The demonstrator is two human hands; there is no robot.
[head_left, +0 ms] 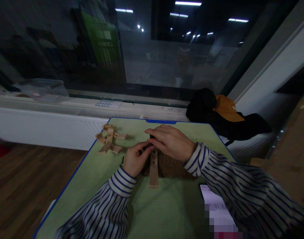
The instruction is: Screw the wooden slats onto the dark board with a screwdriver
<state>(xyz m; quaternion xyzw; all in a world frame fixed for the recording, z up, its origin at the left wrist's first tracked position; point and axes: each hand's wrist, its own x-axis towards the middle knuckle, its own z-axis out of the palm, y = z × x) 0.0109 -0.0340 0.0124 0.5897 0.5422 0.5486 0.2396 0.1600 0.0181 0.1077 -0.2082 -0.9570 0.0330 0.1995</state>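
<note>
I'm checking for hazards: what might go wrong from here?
The wooden strip extends past the near edge of the brown board, so pressing that end might tip it. The left hand is close to the right hand, so a slip might nip a finger. The wooden pieces sit by the left edge of the table; a bump might drop them.

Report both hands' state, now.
Left hand: fingers curled, thumb at the drilled wooden strip; whether it grips cannot be told.
Right hand: thumb and fingers about a small dark object, mostly hidden; grip unclear.
</note>
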